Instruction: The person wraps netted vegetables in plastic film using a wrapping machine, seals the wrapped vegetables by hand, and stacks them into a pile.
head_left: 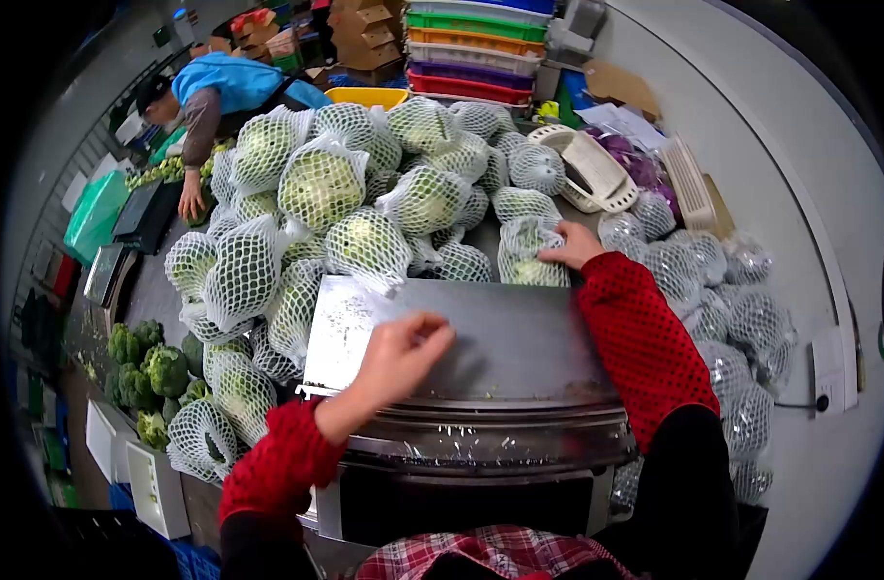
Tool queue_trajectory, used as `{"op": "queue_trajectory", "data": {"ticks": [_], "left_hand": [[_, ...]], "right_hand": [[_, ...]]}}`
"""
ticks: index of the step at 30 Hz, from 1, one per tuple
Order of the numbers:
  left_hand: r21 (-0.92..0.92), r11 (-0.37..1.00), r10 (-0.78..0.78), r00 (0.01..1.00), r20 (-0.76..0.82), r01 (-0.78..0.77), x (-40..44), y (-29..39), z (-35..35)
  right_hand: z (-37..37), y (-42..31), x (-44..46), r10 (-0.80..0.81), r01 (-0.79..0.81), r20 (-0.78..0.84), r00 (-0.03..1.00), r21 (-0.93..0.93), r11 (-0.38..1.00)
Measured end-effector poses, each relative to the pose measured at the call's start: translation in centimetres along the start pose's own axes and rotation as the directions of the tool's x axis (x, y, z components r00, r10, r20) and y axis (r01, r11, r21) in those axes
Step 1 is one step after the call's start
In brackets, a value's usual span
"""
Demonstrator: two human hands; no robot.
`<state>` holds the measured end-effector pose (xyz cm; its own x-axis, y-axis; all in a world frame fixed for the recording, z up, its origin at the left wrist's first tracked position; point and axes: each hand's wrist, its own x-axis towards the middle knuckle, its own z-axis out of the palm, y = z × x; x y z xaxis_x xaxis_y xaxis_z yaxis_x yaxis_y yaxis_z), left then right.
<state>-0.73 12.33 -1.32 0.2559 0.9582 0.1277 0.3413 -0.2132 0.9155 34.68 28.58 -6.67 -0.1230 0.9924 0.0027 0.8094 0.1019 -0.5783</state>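
Observation:
My right hand (575, 246) has its fingers on the right side of a netted vegetable (531, 253) at the back edge of the metal work surface (519, 333). Above the left half of that surface hovers my left hand (403, 356), its fingers curled together; whether anything small is between them is hidden. Pale green heads in white foam netting are piled behind and to the left, among them a large netted head (322, 184) and another (368, 244) close to the metal's back edge.
Bare broccoli (161, 370) lies at left. A co-worker in blue (231, 82) reaches in at upper left. Stacked crates (476, 53) stand behind, with a cream basket (582, 164) nearer. Clear-wrapped netted items (741, 387) line the right wall.

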Motion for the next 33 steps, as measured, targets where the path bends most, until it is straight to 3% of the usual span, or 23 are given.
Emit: {"op": "queue_trajectory", "data": {"ticks": [2,3,5,7,8,11,14,15,16,17,18,19,20,21,22,23,24,26,27,29,31,32,33], "left_hand": [[-0.033,0.999,-0.032,0.999,-0.01,0.031,3.4,0.0,1.2],[-0.052,0.998,-0.044,0.999,-0.011,0.043,4.8,0.2,1.6],[0.069,0.994,0.097,0.985,-0.144,-0.087,6.6,0.8,2.0],[-0.007,0.994,0.111,0.979,-0.171,-0.114,7.3,3.0,1.1],[-0.158,0.977,0.115,0.981,-0.158,-0.14,7.4,3.1,0.8],[-0.477,0.879,0.041,0.997,0.072,-0.002,2.8,5.2,-1.4],[-0.437,0.854,-0.253,0.959,0.127,0.283,-3.8,3.0,-1.4],[-0.401,0.829,-0.352,0.92,0.17,0.391,-5.3,1.9,-1.5],[-0.459,0.773,-0.406,0.897,0.174,0.439,-6.5,1.6,-1.7],[-0.46,0.768,-0.413,0.894,0.175,0.445,-7.1,1.1,-2.1],[-0.432,0.821,-0.353,0.926,0.13,0.374,-7.4,0.5,-2.7],[-0.405,0.865,-0.287,0.954,0.088,0.298,-7.9,0.0,-3.4],[-0.23,0.945,-0.241,0.97,-0.009,0.233,-9.2,0.7,-4.8],[0.129,0.989,-0.04,0.979,-0.201,0.067,-10.5,-0.1,-5.9],[0.52,0.85,0.005,0.986,-0.167,0.084,-12.2,-0.4,-7.5],[0.824,0.561,0.037,0.992,-0.12,0.079,-13.1,-0.5,-8.4],[0.819,0.57,0.039,0.992,-0.117,0.074,-13.2,-0.4,-8.1],[0.895,0.423,-0.2,0.978,-0.058,0.14,-13.5,-0.1,-7.5],[0.859,0.507,-0.174,0.984,0.025,0.068,-13.1,-1.1,-6.8],[0.731,0.681,-0.068,0.998,0.007,0.041,-12.5,-2.6,-4.9],[0.701,0.713,-0.056,0.998,0.016,0.029,-13.2,-0.9,-5.9],[0.319,0.908,-0.323,0.938,0.126,0.27,-14.8,1.5,-7.9],[-0.087,0.84,-0.481,0.809,0.338,0.536,-15.9,3.8,-9.3]], "right_hand": [[-1.1,0.4,-0.3,0.033,-0.033,-0.18,0.983,0.0,0.999],[-2.5,-0.6,-0.7,0.06,-0.029,-0.266,0.962,0.121,0.992],[-6.0,-4.3,-2.4,-0.01,0.145,-0.397,0.918,0.31,0.94],[-8.4,-9.3,-5.3,-0.043,0.226,-0.311,0.949,0.583,0.78],[-9.4,-12.2,-7.5,0.032,0.069,-0.141,0.99,0.655,0.753],[-3.3,-13.7,-9.8,-0.008,-0.024,0.034,0.999,0.824,0.567],[4.9,-12.9,-11.8,0.019,-0.139,0.176,0.984,0.7,0.701],[5.2,-14.4,-13.3,0.086,-0.153,0.167,0.982,0.449,0.88],[4.7,-15.6,-14.3,0.058,-0.116,0.128,0.99,0.51,0.853],[4.5,-16.2,-15.3,0.039,-0.079,0.082,0.996,0.567,0.82],[5.3,-14.0,-15.3,0.033,0.007,-0.088,0.996,0.417,0.909],[2.4,-15.7,-17.9,0.109,-0.085,-0.036,0.993,0.406,0.91],[1.9,-13.7,-19.3,0.04,0.034,-0.209,0.977,0.337,0.941],[-0.2,-13.7,-22.3,0.099,-0.056,-0.143,0.985,0.276,0.96],[-1.3,-13.1,-25.1,0.057,-0.038,-0.121,0.991,0.154,0.987],[-1.8,-13.9,-27.6,0.152,-0.152,-0.029,0.988,-0.021,0.988],[-0.7,-13.2,-29.3,0.211,-0.197,0.033,0.977,-0.242,0.95],[0.9,-13.9,-30.1,0.255,-0.199,0.138,0.957,-0.327,0.924],[1.3,-14.4,-29.8,0.261,-0.203,0.141,0.955,-0.332,0.921],[3.9,-11.6,-29.1,0.078,-0.078,0.003,0.997,0.061,0.995],[1.0,-13.6,-30.7,0.265,-0.37,0.279,0.923,0.454,0.811],[-0.4,-14.5,-33.1,0.29,-0.473,0.376,0.88,0.636,0.61],[-2.0,-16.2,-35.4,0.196,-0.435,0.39,0.899,0.76,0.483]]}}
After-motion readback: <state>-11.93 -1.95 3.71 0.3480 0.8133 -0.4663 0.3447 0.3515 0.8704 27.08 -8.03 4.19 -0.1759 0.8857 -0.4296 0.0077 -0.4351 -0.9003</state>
